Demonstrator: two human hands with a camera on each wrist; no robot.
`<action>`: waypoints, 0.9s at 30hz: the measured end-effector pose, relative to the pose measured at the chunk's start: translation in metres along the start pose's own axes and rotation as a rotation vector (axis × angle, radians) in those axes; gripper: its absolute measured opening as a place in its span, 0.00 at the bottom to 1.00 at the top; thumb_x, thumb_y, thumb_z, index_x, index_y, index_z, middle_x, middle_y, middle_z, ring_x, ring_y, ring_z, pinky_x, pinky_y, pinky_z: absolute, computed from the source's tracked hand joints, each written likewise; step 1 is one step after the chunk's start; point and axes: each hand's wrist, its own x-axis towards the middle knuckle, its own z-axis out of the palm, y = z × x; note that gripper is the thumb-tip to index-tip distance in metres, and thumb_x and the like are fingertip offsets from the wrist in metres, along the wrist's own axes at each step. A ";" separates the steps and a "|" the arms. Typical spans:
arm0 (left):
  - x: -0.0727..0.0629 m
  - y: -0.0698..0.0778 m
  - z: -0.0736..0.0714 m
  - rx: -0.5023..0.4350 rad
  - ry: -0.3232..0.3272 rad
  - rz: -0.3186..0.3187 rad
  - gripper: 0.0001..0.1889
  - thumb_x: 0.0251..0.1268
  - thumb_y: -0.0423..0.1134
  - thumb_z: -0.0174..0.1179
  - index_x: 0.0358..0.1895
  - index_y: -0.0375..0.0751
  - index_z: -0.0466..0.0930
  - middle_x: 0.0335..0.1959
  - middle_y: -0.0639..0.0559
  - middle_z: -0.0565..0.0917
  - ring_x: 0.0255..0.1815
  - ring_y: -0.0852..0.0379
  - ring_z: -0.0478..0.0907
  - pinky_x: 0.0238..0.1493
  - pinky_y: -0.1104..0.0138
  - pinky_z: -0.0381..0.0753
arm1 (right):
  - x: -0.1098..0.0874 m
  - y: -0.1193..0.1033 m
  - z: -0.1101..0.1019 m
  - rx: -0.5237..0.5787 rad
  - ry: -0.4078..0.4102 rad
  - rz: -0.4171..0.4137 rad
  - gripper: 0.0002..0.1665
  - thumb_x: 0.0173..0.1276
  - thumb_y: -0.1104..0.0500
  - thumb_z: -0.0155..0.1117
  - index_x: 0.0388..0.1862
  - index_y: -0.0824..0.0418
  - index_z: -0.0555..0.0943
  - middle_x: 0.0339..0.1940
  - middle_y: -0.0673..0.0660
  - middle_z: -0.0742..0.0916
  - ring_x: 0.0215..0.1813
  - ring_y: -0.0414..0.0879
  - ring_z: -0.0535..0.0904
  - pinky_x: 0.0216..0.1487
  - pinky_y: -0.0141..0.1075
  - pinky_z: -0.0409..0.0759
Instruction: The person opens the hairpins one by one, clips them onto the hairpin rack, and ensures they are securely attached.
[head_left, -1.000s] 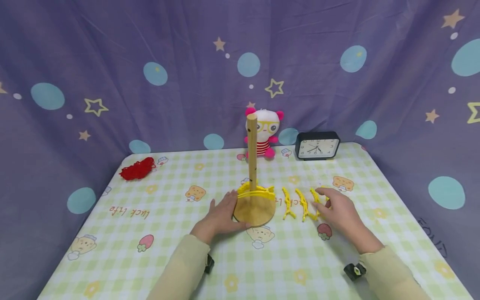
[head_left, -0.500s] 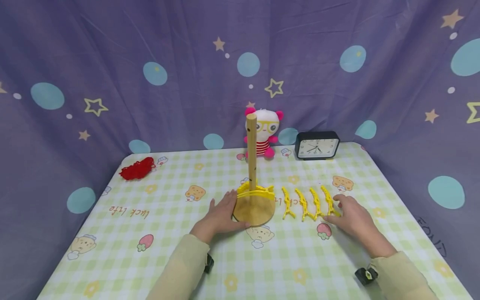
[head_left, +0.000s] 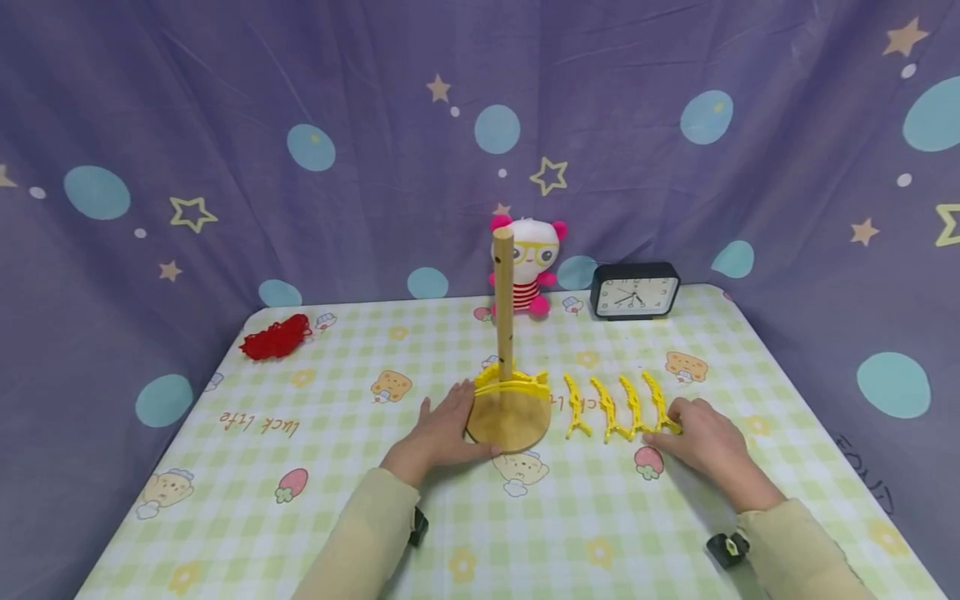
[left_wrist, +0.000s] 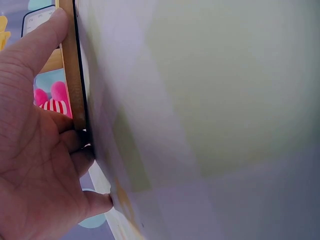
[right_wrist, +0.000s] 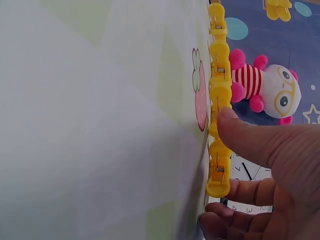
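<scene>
Nearest: forearms in pale sleeves (head_left: 360,533), each w/ a blk wrist cam (head_left: 727,550). LH (head_left: 442,429) lies at the L side of the round wooden base (head_left: 512,427), fingers extended, thumb set wide at the front rim; reads as a steadying touch, not a grip. RH (head_left: 705,433) is at the R end of the clip row, thumb & fingers narrow, curled abt the near end of the rightmost yellow clip (head_left: 659,404); how firm the hold is, can't tell. R wrist view has the thumb tip overlapping the next clip too. 3 other yellow clips (head_left: 606,405) lie roughly parallel on the checked tablecloth (head_left: 337,517), btwn that one & the base. Step in hand, prob.: RH handling the end clip while LH braces the base; next move calls for parting that clip from its neighbour w/o dragging the row. Farther back, more yellow clips (head_left: 525,387) sit at the foot of the upright wooden post (head_left: 504,308); unclear if they ring it. Then a red bundle (head_left: 276,337) far L, a plush panda (head_left: 534,258) behind the post, a blk clock (head_left: 636,293) to its R, & lastly the purple curtain (head_left: 375,167).
</scene>
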 end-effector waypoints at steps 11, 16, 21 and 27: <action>0.001 -0.001 0.002 0.001 0.003 0.005 0.60 0.52 0.72 0.60 0.79 0.43 0.40 0.80 0.50 0.44 0.79 0.52 0.39 0.74 0.43 0.34 | 0.000 0.000 0.002 -0.014 0.005 0.010 0.31 0.53 0.39 0.75 0.31 0.62 0.73 0.28 0.57 0.72 0.30 0.49 0.65 0.28 0.39 0.62; 0.002 -0.001 0.001 0.004 0.011 0.011 0.60 0.52 0.73 0.60 0.79 0.42 0.40 0.80 0.50 0.44 0.79 0.51 0.39 0.74 0.42 0.34 | 0.001 0.001 0.000 -0.013 0.012 -0.005 0.26 0.59 0.41 0.70 0.35 0.64 0.78 0.31 0.58 0.77 0.32 0.50 0.70 0.30 0.42 0.69; 0.000 -0.001 0.000 0.005 0.006 0.007 0.60 0.52 0.72 0.60 0.79 0.42 0.40 0.80 0.49 0.44 0.79 0.51 0.39 0.74 0.42 0.34 | 0.003 0.001 -0.002 -0.021 -0.002 0.007 0.18 0.66 0.49 0.65 0.35 0.64 0.80 0.31 0.58 0.78 0.32 0.50 0.73 0.30 0.44 0.72; 0.000 0.000 0.001 -0.002 0.008 0.006 0.60 0.52 0.72 0.60 0.79 0.42 0.40 0.80 0.49 0.44 0.79 0.51 0.39 0.74 0.42 0.34 | 0.005 -0.001 -0.004 -0.022 -0.030 0.055 0.16 0.65 0.51 0.65 0.35 0.65 0.81 0.32 0.59 0.81 0.33 0.51 0.75 0.33 0.46 0.74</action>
